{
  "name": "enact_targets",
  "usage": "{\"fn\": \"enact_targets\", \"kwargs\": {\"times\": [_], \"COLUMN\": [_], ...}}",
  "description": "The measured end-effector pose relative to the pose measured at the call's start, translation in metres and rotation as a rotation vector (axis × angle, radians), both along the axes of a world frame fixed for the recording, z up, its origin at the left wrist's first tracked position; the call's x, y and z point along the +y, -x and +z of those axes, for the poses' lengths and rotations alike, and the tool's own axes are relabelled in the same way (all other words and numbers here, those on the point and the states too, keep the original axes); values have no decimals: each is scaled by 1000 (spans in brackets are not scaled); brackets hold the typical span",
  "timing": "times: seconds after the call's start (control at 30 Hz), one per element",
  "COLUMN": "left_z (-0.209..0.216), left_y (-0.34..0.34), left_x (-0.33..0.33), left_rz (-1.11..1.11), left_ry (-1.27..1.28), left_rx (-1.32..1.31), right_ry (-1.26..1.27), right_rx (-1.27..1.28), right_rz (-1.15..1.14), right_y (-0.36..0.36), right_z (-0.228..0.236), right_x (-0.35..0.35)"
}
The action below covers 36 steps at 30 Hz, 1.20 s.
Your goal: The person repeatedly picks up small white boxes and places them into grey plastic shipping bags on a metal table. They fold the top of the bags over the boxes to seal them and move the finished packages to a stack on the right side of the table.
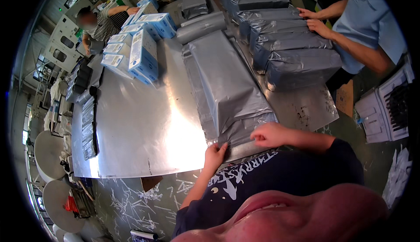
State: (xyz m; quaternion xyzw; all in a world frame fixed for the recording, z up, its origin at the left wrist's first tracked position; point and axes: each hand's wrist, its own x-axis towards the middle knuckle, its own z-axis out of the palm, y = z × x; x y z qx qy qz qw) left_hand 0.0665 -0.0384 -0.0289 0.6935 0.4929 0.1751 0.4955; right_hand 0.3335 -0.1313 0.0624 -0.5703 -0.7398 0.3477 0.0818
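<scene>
A grey plastic mailing bag [229, 87] with a boxy bulge inside lies lengthwise in front of me, its near end creased and partly flattened. My left hand [214, 155] pinches the bag's near left corner between thumb and fingers. At the near right of the bag, my right hand [267, 135] hovers over or touches the flap with its fingers curled in. Whether it grips anything is hidden. Beneath the filled bag lie more flat grey bags [192, 73], showing along its left side.
Blue-and-white boxes [144, 56] stand at the far left of the metal table [135, 124]. Filled grey bags [302, 67] line the right, where a co-worker's hands [321, 27] touch them. A grey roll [201, 27] lies beyond my bag. Another person [103, 25] works at far left.
</scene>
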Motion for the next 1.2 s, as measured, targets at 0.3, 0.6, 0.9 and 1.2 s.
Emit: {"fn": "enact_targets", "kwargs": {"times": [0.3, 0.6, 0.9, 1.2], "left_z": [40, 50, 88, -21], "left_y": [-11, 37, -14, -30], "left_x": [8, 31, 78, 11], "left_rz": [-308, -553, -1027, 90], "left_ry": [195, -132, -1126, -203], "left_rx": [-64, 231, 336, -137], "right_ry": [-694, 649, -652, -64], "right_rx": [332, 125, -664, 421], "right_rz": [-121, -544, 503, -1095], "right_y": [77, -46, -68, -31], "right_z": [-37, -91, 11, -95], "right_x": [40, -155, 31, 8]}}
